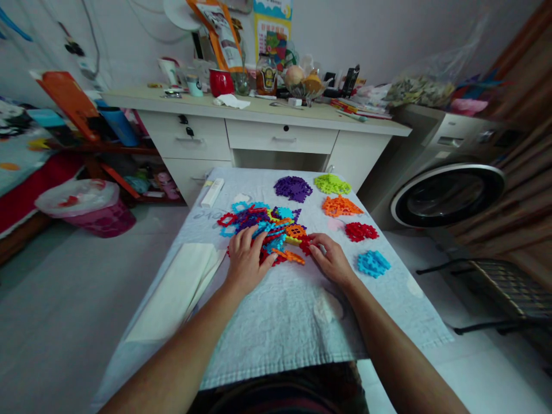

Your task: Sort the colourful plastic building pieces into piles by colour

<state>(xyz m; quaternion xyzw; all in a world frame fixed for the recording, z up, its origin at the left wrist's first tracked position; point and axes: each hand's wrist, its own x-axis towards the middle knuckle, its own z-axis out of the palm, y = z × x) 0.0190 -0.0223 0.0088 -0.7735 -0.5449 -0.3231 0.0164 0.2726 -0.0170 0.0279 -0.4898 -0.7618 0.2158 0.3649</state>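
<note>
A mixed heap of flat plastic interlocking pieces (263, 224) in red, blue, purple, orange and yellow lies on a cloth-covered table (276, 310). My left hand (246, 259) rests on the heap's near left side, fingers spread over blue and red pieces. My right hand (330, 259) touches the heap's near right edge, its fingertips closed on a red piece (305, 246). Sorted piles lie to the right: purple (293, 188), lime green (332, 184), orange (340, 206), red (361, 232) and light blue (373, 263).
A folded white sheet (181, 287) lies on the table's left side, a white tube (213, 192) at the far left corner. Behind stands a cluttered white desk (276, 135). A washing machine (448, 190) is at the right, a pink bin (86, 207) on the floor left.
</note>
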